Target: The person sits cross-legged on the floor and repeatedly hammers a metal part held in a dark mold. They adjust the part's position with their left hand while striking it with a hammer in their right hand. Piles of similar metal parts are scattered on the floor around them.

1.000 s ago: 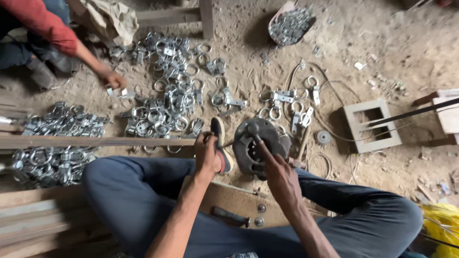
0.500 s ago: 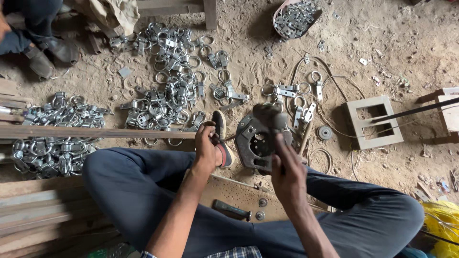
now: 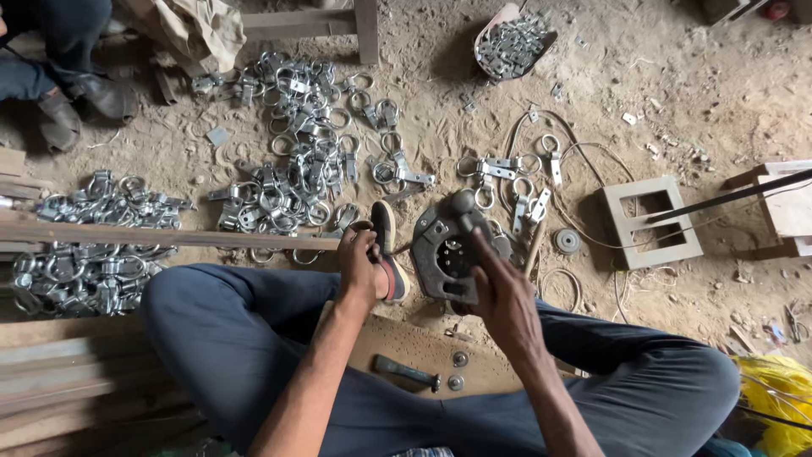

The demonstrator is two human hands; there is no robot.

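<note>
Person seen from above, head view. Legs in dark blue trousers (image 3: 254, 338), plain cloth, creased at the bent knees; no pattern seen. Both forearms bare to the lower frame edge; no sleeves, watch or bracelets in view. Left hand (image 3: 359, 258) and right hand (image 3: 506, 298) bare, no gloves, no rings made out. One foot just right of the left hand wears a dark shoe (image 3: 387, 251) with a reddish sole edge and a pale stripe. Small patch of checked cloth (image 3: 444, 452) at the bottom edge, below the trousers, blue and white; its kind cannot be told.
</note>
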